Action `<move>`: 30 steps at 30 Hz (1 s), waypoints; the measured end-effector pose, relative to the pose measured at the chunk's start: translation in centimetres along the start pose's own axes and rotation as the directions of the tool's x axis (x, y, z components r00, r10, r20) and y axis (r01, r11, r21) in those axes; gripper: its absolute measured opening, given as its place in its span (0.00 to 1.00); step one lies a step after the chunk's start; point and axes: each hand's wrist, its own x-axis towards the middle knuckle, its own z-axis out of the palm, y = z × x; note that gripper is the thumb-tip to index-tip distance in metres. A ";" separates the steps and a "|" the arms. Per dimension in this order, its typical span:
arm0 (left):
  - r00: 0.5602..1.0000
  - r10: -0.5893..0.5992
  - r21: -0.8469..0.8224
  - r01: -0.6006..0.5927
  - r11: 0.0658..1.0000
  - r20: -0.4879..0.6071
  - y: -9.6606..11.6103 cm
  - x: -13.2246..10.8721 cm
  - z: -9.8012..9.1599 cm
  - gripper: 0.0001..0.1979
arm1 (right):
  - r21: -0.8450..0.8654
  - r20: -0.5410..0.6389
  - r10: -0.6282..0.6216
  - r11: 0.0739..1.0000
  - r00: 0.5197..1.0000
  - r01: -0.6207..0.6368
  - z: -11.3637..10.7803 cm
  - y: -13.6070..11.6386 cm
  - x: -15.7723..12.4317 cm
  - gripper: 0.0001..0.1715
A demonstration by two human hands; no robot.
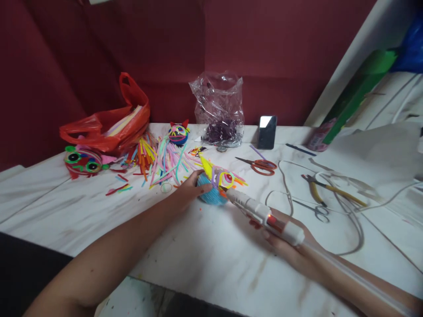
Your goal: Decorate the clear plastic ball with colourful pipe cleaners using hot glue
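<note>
My left hand (pixel 194 187) grips a round blue craft figure (pixel 213 193) from its left side, holding it low over the table. Yellow, purple and orange strips and a ringed eye decorate the figure's upper part. In my right hand (pixel 280 237) is a white hot glue gun (pixel 254 209) with a small orange light glowing on its body. Its nozzle points left and meets or nearly meets the figure's right side; whether they touch I cannot tell. The gun's white cord runs back along my right forearm.
Several coloured fuzzy strips (pixel 168 160) lie behind my left hand, near a red plastic bag (pixel 109 127) and two finished-looking figures (pixel 178 134). A clear bag (pixel 220 114) and a phone (pixel 267 132) stand at the back. Orange scissors (pixel 262 166), pliers (pixel 333 189), small scissors (pixel 319 212) and cords lie right.
</note>
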 end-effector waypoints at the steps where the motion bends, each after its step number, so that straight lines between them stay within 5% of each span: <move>1: 1.000 0.002 -0.003 -0.002 1.000 0.001 -0.1 0.0 0.0 0.42 | -0.007 -0.003 -0.014 1.000 1.000 0.014 0.1 0.0 -0.1 0.08; 11: 1.000 0.008 -0.001 -0.008 1.000 -0.013 -0.1 -0.2 0.4 0.43 | -0.026 -0.004 -0.168 0.986 0.986 0.167 0.3 0.1 0.3 0.04; 19: 0.999 -0.030 -0.001 0.030 1.000 -0.034 0.5 -0.8 1.0 0.45 | -0.125 -0.032 -0.124 0.985 0.992 0.119 0.7 -1.2 0.3 0.05; 30: 0.999 -0.017 0.085 0.020 0.996 -0.035 0.4 -0.6 0.9 0.43 | -0.081 0.058 -0.280 0.955 0.958 0.284 0.9 1.2 0.2 0.13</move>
